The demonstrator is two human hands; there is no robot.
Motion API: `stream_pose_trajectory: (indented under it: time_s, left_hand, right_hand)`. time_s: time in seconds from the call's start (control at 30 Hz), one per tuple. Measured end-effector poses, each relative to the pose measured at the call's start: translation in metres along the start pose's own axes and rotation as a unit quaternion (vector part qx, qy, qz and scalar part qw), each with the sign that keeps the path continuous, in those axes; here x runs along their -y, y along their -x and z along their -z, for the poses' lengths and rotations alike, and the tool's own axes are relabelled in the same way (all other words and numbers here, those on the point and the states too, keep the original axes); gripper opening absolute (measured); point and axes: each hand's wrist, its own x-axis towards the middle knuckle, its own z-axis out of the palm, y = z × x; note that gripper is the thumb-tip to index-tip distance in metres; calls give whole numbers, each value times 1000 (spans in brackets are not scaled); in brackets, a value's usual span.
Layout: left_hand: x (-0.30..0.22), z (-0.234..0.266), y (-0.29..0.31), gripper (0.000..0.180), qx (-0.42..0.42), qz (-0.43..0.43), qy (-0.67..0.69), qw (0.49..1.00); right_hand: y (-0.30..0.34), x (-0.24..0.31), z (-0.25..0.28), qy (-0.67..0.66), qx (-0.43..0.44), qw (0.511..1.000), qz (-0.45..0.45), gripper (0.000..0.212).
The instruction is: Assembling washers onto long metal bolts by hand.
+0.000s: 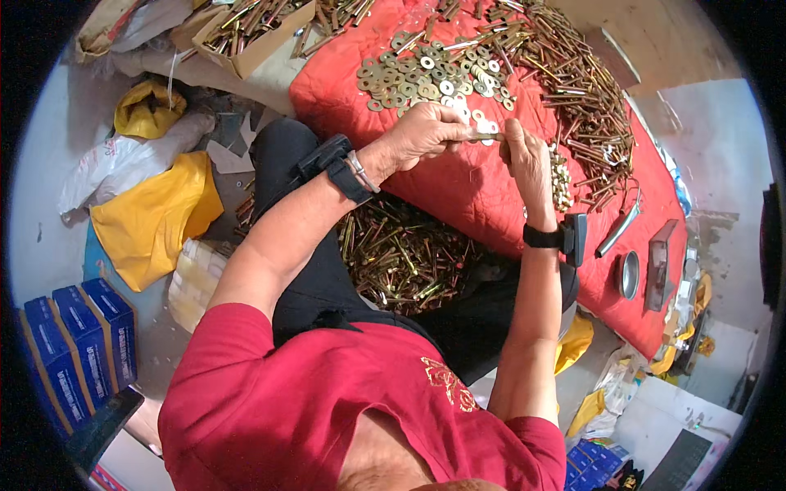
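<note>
Above the near edge of the red cloth (483,184), my two hands face each other with a slim metal bolt (485,137) stretched between them. Its left end is pinched by the thumb and fingers of my left hand (427,135). My right hand (528,159) is closed around the other end, thumb pointing up; the fingers hide that end. Flat round washers (422,78) lie spread just beyond the hands, some shiny, some dull gold. Small brass-coloured nuts (561,182) sit in a cluster beside my right wrist. Between my legs lies a heap of bolts (409,258).
Long brownish metal sleeves (585,106) are piled along the cloth's far right. A cardboard box (254,45) of similar pieces stands far left. A round metal dish (628,275) and a grey metal tray (660,266) lie right. Blue boxes (78,348) and a yellow bag (160,217) are left.
</note>
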Motion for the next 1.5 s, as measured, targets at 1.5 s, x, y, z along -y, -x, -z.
stream_pose_trajectory:
  time_s: [1.5]
  left_hand:
    - [-23, 17, -23, 27, -102, -158, -364, 912]
  right_hand:
    - [-26, -144, 83, 358, -282, 885, 91, 19]
